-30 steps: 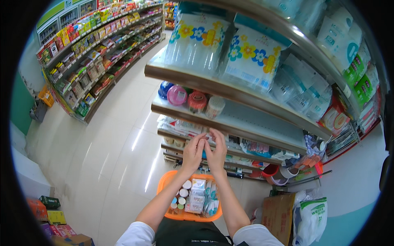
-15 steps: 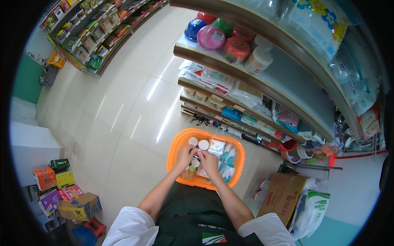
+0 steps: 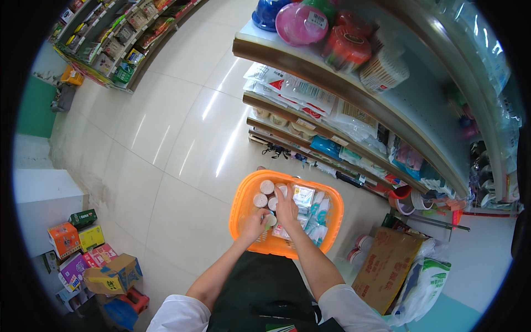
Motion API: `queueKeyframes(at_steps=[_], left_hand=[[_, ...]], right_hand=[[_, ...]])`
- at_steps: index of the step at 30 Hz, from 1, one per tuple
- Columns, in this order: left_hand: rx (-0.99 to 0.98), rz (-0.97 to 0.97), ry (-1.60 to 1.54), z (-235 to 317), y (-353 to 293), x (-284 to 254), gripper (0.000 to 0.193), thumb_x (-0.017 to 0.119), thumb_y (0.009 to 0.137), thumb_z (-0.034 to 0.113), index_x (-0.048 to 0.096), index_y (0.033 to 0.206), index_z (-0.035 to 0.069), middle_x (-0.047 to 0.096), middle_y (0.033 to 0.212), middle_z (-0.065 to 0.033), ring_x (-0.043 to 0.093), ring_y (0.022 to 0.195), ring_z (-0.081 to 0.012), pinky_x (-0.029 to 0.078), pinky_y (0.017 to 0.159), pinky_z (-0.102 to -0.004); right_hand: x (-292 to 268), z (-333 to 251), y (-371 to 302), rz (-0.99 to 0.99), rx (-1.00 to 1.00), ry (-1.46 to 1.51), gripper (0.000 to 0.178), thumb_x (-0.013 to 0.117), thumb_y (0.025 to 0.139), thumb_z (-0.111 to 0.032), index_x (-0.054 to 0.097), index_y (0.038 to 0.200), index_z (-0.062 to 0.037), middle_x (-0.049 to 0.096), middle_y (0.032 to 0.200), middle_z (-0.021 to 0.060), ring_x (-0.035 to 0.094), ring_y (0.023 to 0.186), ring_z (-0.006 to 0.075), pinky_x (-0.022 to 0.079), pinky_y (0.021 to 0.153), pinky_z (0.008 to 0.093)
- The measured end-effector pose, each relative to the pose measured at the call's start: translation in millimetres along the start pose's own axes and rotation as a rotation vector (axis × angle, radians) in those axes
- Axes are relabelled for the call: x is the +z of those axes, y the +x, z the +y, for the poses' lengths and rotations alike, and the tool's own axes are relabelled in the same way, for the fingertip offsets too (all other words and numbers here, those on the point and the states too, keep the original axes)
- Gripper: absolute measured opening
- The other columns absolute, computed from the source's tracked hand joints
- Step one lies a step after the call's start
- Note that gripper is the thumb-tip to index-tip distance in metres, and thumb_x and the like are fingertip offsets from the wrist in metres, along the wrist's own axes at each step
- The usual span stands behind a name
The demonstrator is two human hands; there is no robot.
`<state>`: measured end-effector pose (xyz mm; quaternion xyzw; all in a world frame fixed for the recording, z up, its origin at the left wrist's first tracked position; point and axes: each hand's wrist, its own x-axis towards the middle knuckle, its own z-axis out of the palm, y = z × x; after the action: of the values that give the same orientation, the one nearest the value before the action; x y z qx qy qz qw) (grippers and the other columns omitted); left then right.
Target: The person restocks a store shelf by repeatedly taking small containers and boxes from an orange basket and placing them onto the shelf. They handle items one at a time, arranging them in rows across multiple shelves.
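An orange plastic basket (image 3: 237, 207) sits in front of me, with both hands inside it. My left hand (image 3: 255, 224) is closed, its fingertips at a small round tub with a pale greenish lid (image 3: 271, 221). My right hand (image 3: 286, 211) has its fingers stretched forward, touching one of the round white-lidded tubs (image 3: 266, 187) grouped at the basket's far left. What lies under its palm is hidden. Right of that hand are a clear-wrapped white pack (image 3: 303, 195) and several slim teal-and-white packets (image 3: 319, 217).
Shelving (image 3: 332, 83) with plastic bowls, cups and bagged goods rises at the right. A brown carton (image 3: 387, 268) and a white-green bag (image 3: 428, 288) stand at the lower right. Coloured boxes (image 3: 72, 238) are piled at the lower left. Another stocked shelf (image 3: 119, 41) is at the far left.
My hands were together over the tubs; now they are apart, the right farther forward and the left lower. The tubs at the far left now show more fully. My view has shifted slightly.
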<state>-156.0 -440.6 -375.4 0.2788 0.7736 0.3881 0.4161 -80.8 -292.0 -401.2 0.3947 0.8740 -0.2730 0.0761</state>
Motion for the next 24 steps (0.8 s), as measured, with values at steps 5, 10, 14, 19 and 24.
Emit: queueKeyframes(at_steps=[5,10,14,19,24], left_hand=[[-0.026,-0.010,-0.015,9.8,10.3,-0.3,0.026,0.064,0.090,0.005,0.063,0.116,0.003,0.068,0.104,-0.0178,0.068,0.095,-0.0334,0.054,0.084,-0.0415],[0.060,0.040,-0.036,13.8,17.3,4.9,0.040,0.062,0.090,-0.001,0.055,0.129,0.001,0.064,0.112,-0.0174,0.065,0.099,-0.0281,0.053,0.088,-0.0376],[0.118,0.075,-0.111,18.4,16.0,2.3,0.060,0.059,0.085,-0.007,0.042,0.142,0.001,0.046,0.140,-0.0256,0.056,0.120,-0.0398,0.051,0.096,-0.0426],[0.266,0.188,-0.096,59.7,5.9,-9.5,0.068,0.060,0.082,-0.013,0.039,0.145,0.002,0.042,0.145,-0.0213,0.053,0.125,-0.0363,0.052,0.095,-0.0389],[0.251,0.185,-0.408,119.8,9.3,-12.6,0.066,0.060,0.082,-0.012,0.041,0.143,0.002,0.046,0.143,-0.0200,0.052,0.129,-0.0298,0.051,0.096,-0.0373]], right_hand=[[11.2,3.7,16.0,-0.071,0.095,-0.101,0.066,0.065,0.083,-0.010,0.048,0.143,-0.0280,0.031,0.150,0.0238,0.069,0.086,0.0419,0.059,0.076,0.0489],[0.5,-2.3,8.6,-0.073,0.082,-0.051,0.068,0.068,0.082,-0.016,0.046,0.144,-0.0331,0.035,0.144,0.0226,0.070,0.082,0.0414,0.059,0.074,0.0494],[-46.9,-27.7,-17.5,-0.037,-0.010,0.050,0.068,0.071,0.082,-0.023,0.046,0.144,-0.0364,0.038,0.140,0.0226,0.069,0.082,0.0439,0.059,0.072,0.0520],[-117.0,-52.1,-51.4,0.042,-0.095,0.246,0.081,0.076,0.080,-0.031,0.038,0.150,-0.0212,0.044,0.136,0.0208,0.066,0.098,0.0448,0.058,0.077,0.0493],[-181.9,-71.8,-66.8,0.214,-0.105,0.473,0.087,0.081,0.078,-0.030,0.036,0.148,-0.0024,0.048,0.137,0.0202,0.065,0.108,0.0352,0.057,0.085,0.0400]])
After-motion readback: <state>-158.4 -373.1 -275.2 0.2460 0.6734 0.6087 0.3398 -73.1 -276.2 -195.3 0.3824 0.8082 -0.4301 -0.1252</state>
